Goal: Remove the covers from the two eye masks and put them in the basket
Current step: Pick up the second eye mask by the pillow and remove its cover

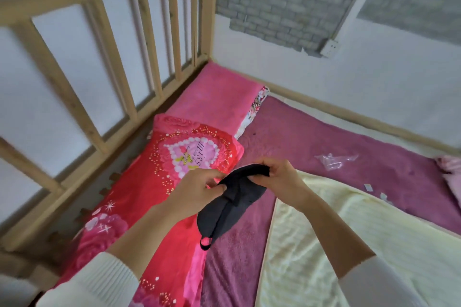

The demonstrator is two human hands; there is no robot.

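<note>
One black eye mask (230, 203) hangs above the bed, its long axis running from upper right down to lower left, strap loop lowest. The left hand (199, 188) pinches its middle; the right hand (277, 176) pinches its top edge. A red pillow (169, 182) lies below, beside the wooden headboard (109, 57).

soft even daylight, faint shadows, slight blur, wide-angle bending at edges.

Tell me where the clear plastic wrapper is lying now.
In the head view, the clear plastic wrapper lies on the purple blanket, right of both hands and beyond the yellow blanket.
</note>
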